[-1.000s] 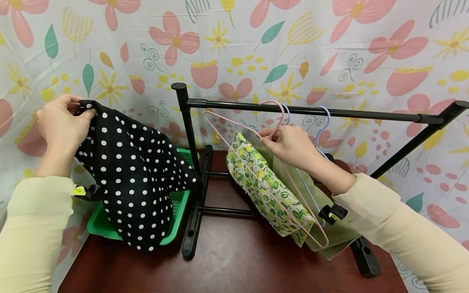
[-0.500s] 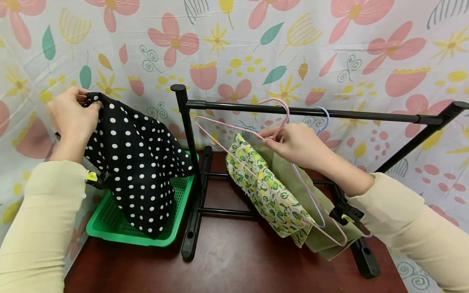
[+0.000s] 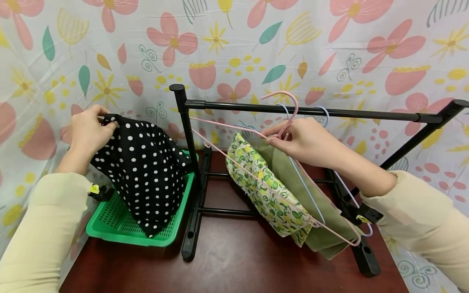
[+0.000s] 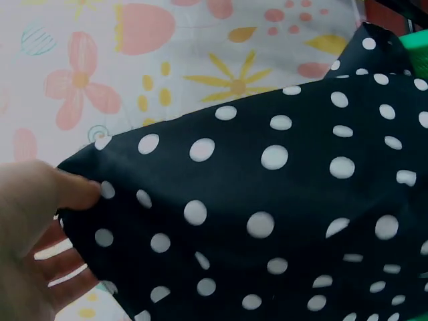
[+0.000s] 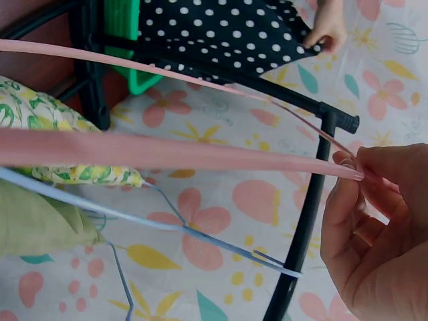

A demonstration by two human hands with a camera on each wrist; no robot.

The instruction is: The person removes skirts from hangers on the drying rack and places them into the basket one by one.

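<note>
My left hand (image 3: 89,132) pinches a corner of a black cloth with white polka dots (image 3: 146,175), thumb on top as the left wrist view shows. The cloth's lower part hangs over a green basket (image 3: 141,241). In my right hand (image 3: 311,140) is a pink clothes hanger (image 5: 167,150), pinched near the base of its hook. The hook rises in front of the black rack's rail (image 3: 234,107), and the hanger's long arms slant down to the right across a lemon-print cloth (image 3: 261,187). Behind that hangs an olive green cloth (image 3: 304,187).
Blue hangers (image 3: 307,181) hang from the rail by their hooks. The rack's black feet (image 3: 190,240) stand on a dark red-brown table (image 3: 234,268). A flower-print curtain (image 3: 234,44) covers the background.
My left hand, holding the polka-dot cloth, has moved right and down. My right hand has shifted right with the pink hanger, whose hook has swung away from the rail.
</note>
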